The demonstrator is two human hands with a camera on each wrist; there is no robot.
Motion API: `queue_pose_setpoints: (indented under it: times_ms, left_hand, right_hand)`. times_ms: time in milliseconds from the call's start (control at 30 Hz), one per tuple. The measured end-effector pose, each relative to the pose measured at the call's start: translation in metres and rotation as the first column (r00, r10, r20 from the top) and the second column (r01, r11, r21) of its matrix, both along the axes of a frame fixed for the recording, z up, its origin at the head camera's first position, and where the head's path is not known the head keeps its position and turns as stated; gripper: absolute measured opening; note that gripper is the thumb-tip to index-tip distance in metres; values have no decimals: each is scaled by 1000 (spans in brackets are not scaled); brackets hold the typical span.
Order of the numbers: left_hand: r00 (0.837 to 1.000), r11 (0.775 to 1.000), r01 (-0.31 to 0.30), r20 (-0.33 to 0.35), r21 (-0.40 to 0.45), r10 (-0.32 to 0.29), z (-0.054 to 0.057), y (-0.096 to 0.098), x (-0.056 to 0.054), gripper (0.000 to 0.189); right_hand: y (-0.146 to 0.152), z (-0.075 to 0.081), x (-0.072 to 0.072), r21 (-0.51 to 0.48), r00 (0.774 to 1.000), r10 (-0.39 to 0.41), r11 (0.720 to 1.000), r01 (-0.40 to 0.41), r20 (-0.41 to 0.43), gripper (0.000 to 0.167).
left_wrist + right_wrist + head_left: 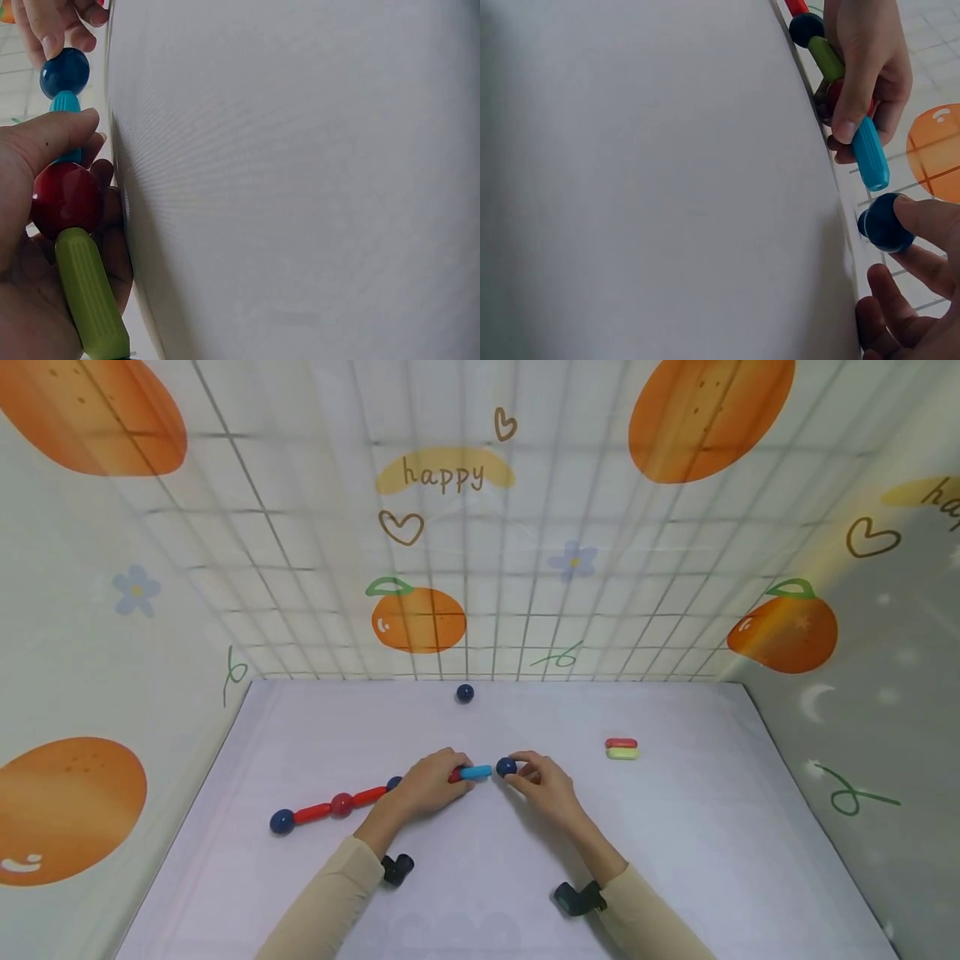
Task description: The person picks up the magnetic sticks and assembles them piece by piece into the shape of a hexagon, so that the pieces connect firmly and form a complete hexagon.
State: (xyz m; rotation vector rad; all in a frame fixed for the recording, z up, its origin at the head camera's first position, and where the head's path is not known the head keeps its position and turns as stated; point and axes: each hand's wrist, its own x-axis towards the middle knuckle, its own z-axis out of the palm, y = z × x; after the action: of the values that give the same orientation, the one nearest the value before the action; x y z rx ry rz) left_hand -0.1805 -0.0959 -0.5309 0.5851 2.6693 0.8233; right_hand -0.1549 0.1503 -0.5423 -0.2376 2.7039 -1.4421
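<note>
My left hand (433, 783) grips the right end of a toy chain of rods and balls. Its thumb lies over a light blue rod (871, 154), and a red ball (67, 199) sits by the palm. Behind that ball comes a green rod (91, 292), mostly hidden by the hand in the head view. Farther left the chain shows red rods (312, 813), a red ball (342, 805) and a dark blue end ball (282, 822). My right hand (546, 787) pinches a separate dark blue ball (506, 767), a small gap from the light blue rod's tip.
Another dark blue ball (465, 693) lies near the table's back edge. To the right, a red rod (622, 743) and a yellow-green rod (622, 754) lie side by side. A printed curtain (517, 602) hangs behind the white table (697, 827).
</note>
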Motion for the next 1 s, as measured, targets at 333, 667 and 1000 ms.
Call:
queue_pose_setpoints:
  times_ms: [333, 667, 1000]
  left_hand:
    - [1000, 1000, 8, -6, 3, -8, -1, 0, 0, 31]
    - [996, 997, 62, -65, -41, -64, 3, 9, -3, 32]
    - [996, 996, 72, -41, -48, -74, 3, 22, -3, 34]
  right_hand:
    - [-6, -1, 0, 39, 1000, 8, 999, -7, -22, 32]
    - [-5, 0, 2, 31, 1000, -3, 1000, 4, -24, 33]
    - [1, 2, 8, 26, 999, 0, 1000, 1, -42, 38]
